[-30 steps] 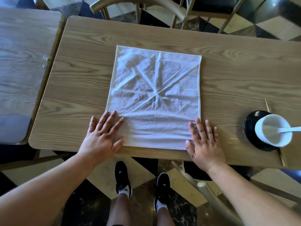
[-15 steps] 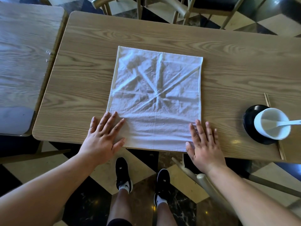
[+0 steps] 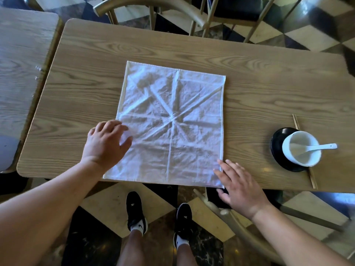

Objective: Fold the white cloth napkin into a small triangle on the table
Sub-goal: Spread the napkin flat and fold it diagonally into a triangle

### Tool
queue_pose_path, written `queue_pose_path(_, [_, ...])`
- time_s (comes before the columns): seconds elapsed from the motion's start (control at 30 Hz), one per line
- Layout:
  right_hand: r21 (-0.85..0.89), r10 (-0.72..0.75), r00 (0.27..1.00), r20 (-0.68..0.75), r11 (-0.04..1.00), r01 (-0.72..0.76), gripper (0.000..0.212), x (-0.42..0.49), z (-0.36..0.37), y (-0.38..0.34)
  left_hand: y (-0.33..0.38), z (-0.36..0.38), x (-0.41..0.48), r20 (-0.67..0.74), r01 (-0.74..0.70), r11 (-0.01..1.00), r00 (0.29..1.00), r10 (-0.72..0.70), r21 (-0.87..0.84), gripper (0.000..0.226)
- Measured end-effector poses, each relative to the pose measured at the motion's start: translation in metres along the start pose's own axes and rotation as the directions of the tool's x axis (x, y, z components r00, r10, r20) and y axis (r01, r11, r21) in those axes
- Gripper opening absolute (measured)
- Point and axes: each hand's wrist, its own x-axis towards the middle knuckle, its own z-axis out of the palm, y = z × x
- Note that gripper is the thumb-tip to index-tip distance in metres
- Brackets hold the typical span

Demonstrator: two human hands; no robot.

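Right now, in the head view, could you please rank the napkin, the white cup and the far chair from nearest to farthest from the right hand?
1. Napkin: touching the right hand at its near right corner.
2. White cup: to the right, on a black saucer.
3. Far chair: beyond the table's far edge.

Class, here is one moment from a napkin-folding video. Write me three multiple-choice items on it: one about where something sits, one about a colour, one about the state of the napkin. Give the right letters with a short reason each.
1. Where is the white cup on the table?
A. To the right of the napkin
B. On top of the napkin
C. To the left of the napkin

2. What colour is the saucer under the cup?
A. Red
B. Black
C. Yellow

3. What state is the white cloth napkin in?
A. Rolled into a tube
B. Folded into a small triangle
C. Spread open and flat, creased

Answers:
1 A: the cup, with a white spoon in it, stands well right of the napkin's edge.
2 B: a dark black rim shows around the cup.
3 C: the napkin lies as one open sheet, crease lines meeting near its middle, left hand and right hand at its near corners.
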Motion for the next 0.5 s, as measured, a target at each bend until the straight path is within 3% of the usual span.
queue_pose_path(0.1, [0.024, -0.037, 0.995, -0.096, 0.999, 0.039, 0.056, -0.005, 0.006, 0.006, -0.004, -0.003, 0.021, 0.011, 0.087, 0.996, 0.996, -0.086, -0.029, 0.042])
queue_pose_path(0.33, [0.111, -0.053, 0.967, -0.249, 0.99, 0.083, 0.042, 0.006, 0.001, 0.014, -0.022, -0.007, 0.054, 0.03, 0.254, 0.966, 0.967, -0.253, -0.04, 0.076])
queue_pose_path(0.5, [0.243, 0.03, 0.94, -0.339, 0.968, 0.056, 0.021, 0.03, -0.011, 0.012, -0.033, -0.01, 0.06, 0.029, 0.308, 0.95, 0.951, -0.307, -0.046, 0.097])
